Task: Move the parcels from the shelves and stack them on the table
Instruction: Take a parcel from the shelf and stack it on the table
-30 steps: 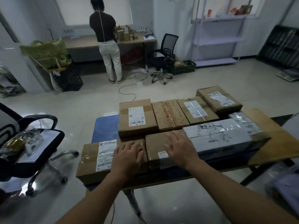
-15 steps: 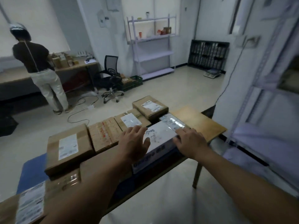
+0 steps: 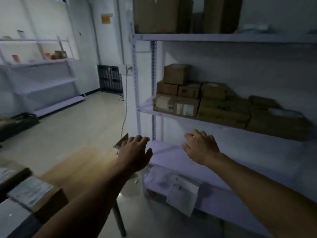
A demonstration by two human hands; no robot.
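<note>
Both hands have come off the table's parcels, and the view has swung round to the shelving.
Left hand: empty, fingers relaxed, over the wooden table corner.
Right hand: empty, fingers loosely spread, in front of a lower shelf board.
Parcels: brown cartons stacked on the middle shelf of the white metal rack. Two fronts carry white labels, the print too blurred to read.
Larger cartons: top shelf.
Labelled carton: on the table, lower left, label illegible.
Orange notice: on the wall, unreadable.
Room: pale floor, second rack against the far wall.
</note>
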